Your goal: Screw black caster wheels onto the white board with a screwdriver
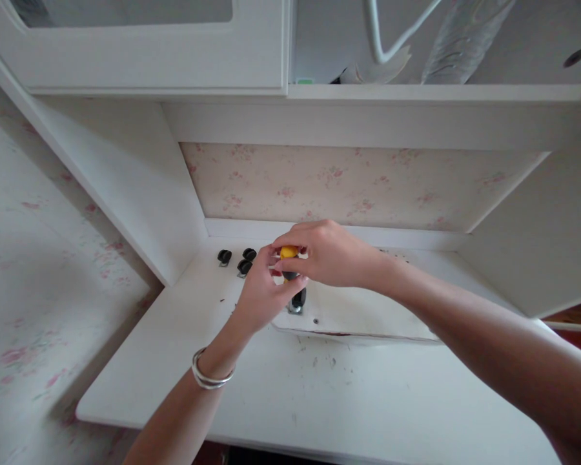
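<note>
My right hand [330, 253] is closed over the yellow top of a screwdriver [288, 253] that stands upright over a small black caster wheel [299, 301]. The caster sits at the left end of a white board [368, 316] lying flat on the desk. My left hand [261, 294], a silver bangle on its wrist, is closed around the screwdriver's dark shaft just below the right hand. The lower shaft and the tip are hidden behind my fingers.
Three loose black caster wheels [237, 259] lie on the white desk [319, 400] just left of my hands. A white side panel [126, 187] rises at the left, another at the right. Shelf and cabinet door hang overhead. Small dark specks dot the desk.
</note>
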The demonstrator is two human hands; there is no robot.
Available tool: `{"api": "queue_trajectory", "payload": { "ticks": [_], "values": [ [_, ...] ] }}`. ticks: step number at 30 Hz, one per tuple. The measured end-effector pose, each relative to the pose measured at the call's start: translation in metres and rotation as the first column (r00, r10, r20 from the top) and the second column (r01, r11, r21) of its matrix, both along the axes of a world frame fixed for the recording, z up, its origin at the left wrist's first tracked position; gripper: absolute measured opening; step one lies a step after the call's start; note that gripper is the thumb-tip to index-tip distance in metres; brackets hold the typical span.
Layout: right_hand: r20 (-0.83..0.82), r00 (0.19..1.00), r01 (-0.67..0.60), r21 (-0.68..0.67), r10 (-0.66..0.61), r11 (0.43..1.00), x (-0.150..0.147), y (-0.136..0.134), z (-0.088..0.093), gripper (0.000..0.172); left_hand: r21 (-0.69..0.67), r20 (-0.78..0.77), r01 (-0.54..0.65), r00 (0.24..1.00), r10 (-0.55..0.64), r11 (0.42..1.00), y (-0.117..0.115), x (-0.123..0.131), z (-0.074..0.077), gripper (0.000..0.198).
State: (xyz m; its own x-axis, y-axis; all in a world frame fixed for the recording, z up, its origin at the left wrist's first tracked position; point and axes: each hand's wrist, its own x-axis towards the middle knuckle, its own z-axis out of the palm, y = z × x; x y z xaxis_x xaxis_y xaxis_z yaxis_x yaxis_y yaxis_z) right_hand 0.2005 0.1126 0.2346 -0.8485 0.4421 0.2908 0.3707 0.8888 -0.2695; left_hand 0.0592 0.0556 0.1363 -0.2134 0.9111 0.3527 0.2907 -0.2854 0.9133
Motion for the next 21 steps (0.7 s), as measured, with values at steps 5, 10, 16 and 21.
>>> {"api": "queue_trajectory", "payload": {
  "ticks": [5, 10, 16, 21],
  "values": [
    [0.126, 0.991, -0.076, 0.183, 0.053, 0.980, -0.002, 0.001, -0.001, 0.028, -0.017, -0.153, -0.121, 0.981, 0.117, 0.993, 0.004, 0.000, 0.003, 0.039],
    [0.105, 0.983, -0.152, 0.002, 0.151, 0.988, 0.005, 0.004, 0.007, 0.029, -0.043, -0.022, 0.016, 1.000, -0.017, 0.999, 0.003, -0.004, -0.001, 0.039],
    [0.179, 0.980, 0.056, 0.158, -0.084, 0.986, 0.001, -0.002, 0.012, 0.030, -0.018, -0.160, -0.092, 0.983, 0.088, 0.996, -0.001, 0.003, 0.000, 0.040],
    [0.222, 0.975, -0.053, 0.136, 0.022, 0.989, 0.004, -0.005, 0.012, 0.029, -0.079, -0.179, -0.062, 0.983, 0.047, 0.995, -0.001, 0.002, 0.002, 0.028]
  ]
}}
